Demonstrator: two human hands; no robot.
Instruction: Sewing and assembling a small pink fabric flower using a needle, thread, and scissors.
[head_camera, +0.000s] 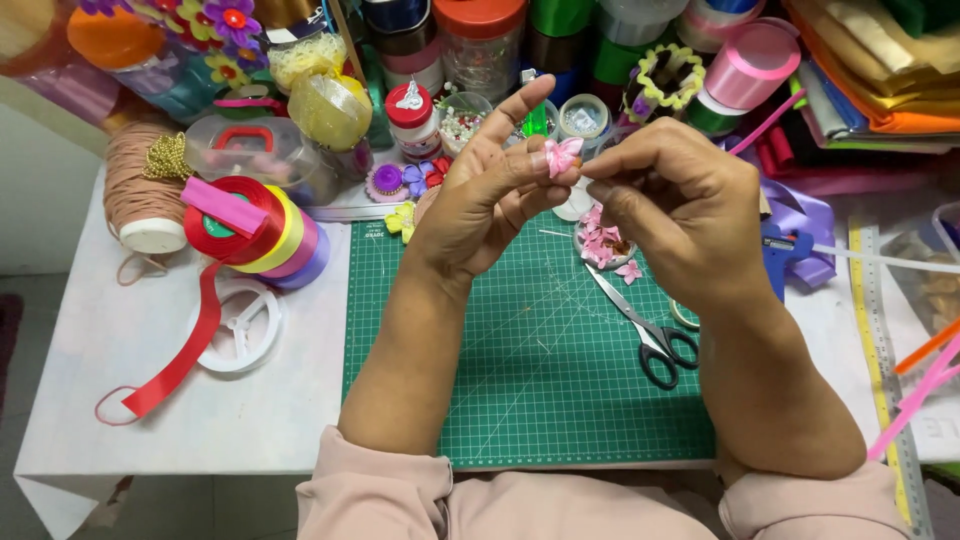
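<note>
Both hands are up over the green gridded cutting mat (520, 390), left hand (490, 200) pinching the small pink folded ribbon petal (562, 155) between thumb and fingers, right hand (680, 210) closing its fingertips on the petal's right edge, equally near.

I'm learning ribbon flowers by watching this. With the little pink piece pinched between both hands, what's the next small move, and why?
Probably press the fold tighter. The pink ribbon petal sits between the left hand and right hand fingertips, above the green cutting mat; finished pink petals lie in a small dish below, scissors beside it.
</note>
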